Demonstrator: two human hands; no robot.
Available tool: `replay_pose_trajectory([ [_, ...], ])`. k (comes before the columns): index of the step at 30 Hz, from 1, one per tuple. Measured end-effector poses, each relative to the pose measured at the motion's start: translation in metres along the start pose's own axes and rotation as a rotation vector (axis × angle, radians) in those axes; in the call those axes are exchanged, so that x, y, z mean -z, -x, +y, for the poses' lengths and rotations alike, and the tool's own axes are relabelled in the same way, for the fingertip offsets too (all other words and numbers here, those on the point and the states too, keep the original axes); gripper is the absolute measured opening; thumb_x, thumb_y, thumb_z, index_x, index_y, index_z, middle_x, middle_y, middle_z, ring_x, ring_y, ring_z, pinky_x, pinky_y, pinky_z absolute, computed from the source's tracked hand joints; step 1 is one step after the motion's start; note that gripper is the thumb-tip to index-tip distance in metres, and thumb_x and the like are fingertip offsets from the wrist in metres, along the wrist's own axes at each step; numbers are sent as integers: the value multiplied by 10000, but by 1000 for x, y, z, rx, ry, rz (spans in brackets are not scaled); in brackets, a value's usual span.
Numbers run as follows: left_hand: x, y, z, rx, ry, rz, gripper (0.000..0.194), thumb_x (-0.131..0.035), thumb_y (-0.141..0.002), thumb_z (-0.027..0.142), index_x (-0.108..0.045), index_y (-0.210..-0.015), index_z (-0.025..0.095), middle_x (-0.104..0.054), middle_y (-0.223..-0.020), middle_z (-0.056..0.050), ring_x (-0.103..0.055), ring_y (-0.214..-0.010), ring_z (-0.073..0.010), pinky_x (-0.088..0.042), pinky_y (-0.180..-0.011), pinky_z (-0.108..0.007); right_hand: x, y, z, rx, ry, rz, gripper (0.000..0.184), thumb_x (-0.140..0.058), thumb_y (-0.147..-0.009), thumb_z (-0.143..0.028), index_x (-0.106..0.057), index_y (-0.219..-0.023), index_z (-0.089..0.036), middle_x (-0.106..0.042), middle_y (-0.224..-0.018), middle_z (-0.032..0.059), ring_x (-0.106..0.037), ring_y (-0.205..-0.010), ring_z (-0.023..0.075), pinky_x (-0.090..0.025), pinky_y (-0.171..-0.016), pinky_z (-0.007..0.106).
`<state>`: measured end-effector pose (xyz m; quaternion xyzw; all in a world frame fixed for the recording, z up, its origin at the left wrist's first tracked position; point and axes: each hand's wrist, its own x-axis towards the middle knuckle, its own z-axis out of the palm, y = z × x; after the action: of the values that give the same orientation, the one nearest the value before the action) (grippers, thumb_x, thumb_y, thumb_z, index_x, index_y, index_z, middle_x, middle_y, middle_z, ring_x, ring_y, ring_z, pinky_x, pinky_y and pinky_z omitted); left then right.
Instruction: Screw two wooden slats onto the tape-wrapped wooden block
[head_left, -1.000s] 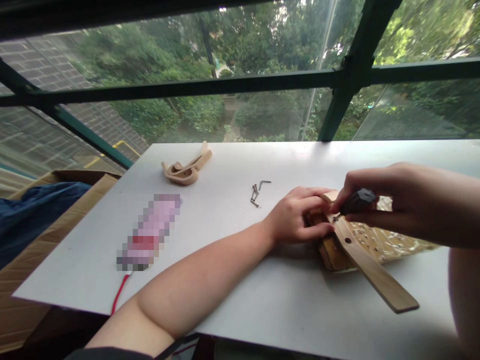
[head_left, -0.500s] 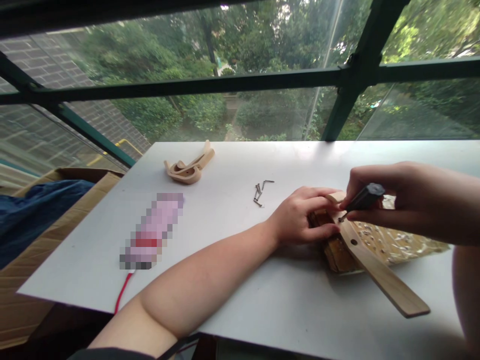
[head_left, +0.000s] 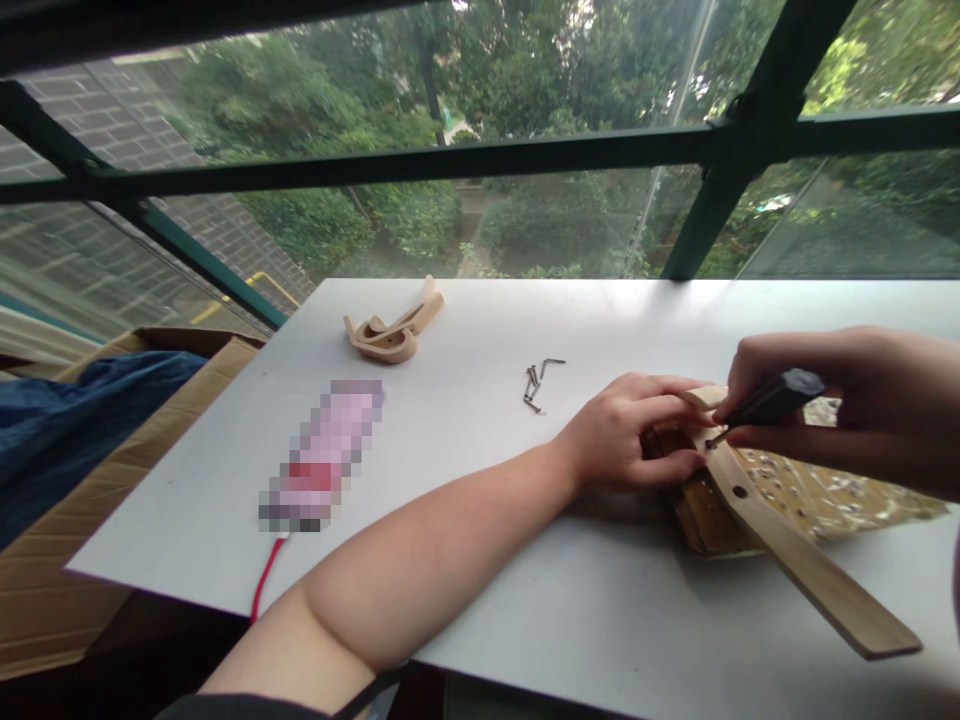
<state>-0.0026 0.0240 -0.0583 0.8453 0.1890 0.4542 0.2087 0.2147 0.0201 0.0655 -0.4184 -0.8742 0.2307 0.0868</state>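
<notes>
My right hand (head_left: pixel 847 395) is closed on the dark handle of a screwdriver (head_left: pixel 776 405), which is held at a slant. Its thin shaft points down to a screw (head_left: pixel 710 446) in a hole of a pale wooden hook piece (head_left: pixel 817 580). The long flat arm of that piece reaches toward the lower right, with a second hole bare. My left hand (head_left: pixel 634 430) is closed around the piece's upper end, pinning it on a brown block (head_left: pixel 694 515) wrapped in clear tape or plastic. The left fingertips and part of the block are hidden.
Several loose screws (head_left: pixel 533 388) lie on the white table (head_left: pixel 480 580) left of my hands. Farther back are similar curved wooden pieces (head_left: pixel 386 345). A blurred-out pink object (head_left: pixel 334 435) has a red cable (head_left: pixel 266 580). A cardboard box (head_left: pixel 202 385) with blue cloth (head_left: pixel 82 410) stands beyond the left edge.
The whole view has shifted, so things appear farther right. Both hands keep their hold, and the screwdriver tip stays at the same screw. No clear turn of the screwdriver shows.
</notes>
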Motion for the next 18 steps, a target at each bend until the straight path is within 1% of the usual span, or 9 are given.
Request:
replay_pose_trajectory([
  [4, -2, 1, -2, 2, -5, -7, 268, -652, -879, 354, -684, -1073, 172, -654, -1347, -130, -620, -1249, -241, -484, -1103, -401, -1, 1, 0, -13, 2, -7, 375, -669, -822, -631, -632, -826, -258, -667, -687, 14, -580, -565, 171, -486, -521, 301],
  [7, -2, 3, -1, 17, 8, -5, 283, -651, -876, 339, -682, -1104, 174, -617, -1392, -130, -607, -1266, -249, -464, -1135, -409, -2, 1, -1, -14, -8, -31, 336, -701, -821, -592, -644, -878, -265, -682, -724, 5, -600, -604, 172, -501, -562, 296],
  [9, -1, 4, -1, 45, 26, 5, 270, -653, -880, 332, -691, -1096, 175, -579, -1423, -134, -583, -1299, -257, -438, -1168, -412, -3, -1, -4, -13, -3, -31, 311, -708, -830, -559, -648, -917, -266, -694, -757, 7, -616, -634, 174, -508, -589, 292],
  [12, -1, 5, -1, 112, 80, 0, 219, -657, -874, 313, -697, -1040, 176, -542, -1437, -135, -552, -1339, -264, -431, -1181, -401, -7, -3, -12, 9, 5, 11, 303, -676, -859, -537, -645, -914, -241, -692, -752, 22, -604, -618, 165, -495, -578, 282],
  [15, -1, 3, -3, 151, 162, -42, 194, -640, -859, 266, -668, -1020, 161, -614, -1313, -133, -600, -1258, -251, -472, -1134, -381, -11, -2, -19, -3, 27, 80, 336, -637, -875, -560, -639, -885, -224, -671, -706, 29, -567, -573, 160, -462, -532, 283],
  [17, -2, 3, -5, 166, 192, -75, 195, -620, -849, 235, -651, -1026, 157, -668, -1191, -109, -638, -1155, -235, -492, -1099, -375, -16, -1, -20, -31, 73, 124, 360, -663, -845, -589, -643, -887, -232, -669, -699, 23, -562, -564, 163, -446, -521, 291],
  [18, -2, 3, -6, 180, 195, -81, 206, -613, -846, 227, -647, -1036, 154, -675, -1165, -104, -642, -1125, -231, -497, -1086, -372, -19, -1, -20, -23, 79, 147, 345, -675, -844, -577, -645, -894, -237, -673, -712, 19, -569, -579, 164, -451, -539, 294],
])
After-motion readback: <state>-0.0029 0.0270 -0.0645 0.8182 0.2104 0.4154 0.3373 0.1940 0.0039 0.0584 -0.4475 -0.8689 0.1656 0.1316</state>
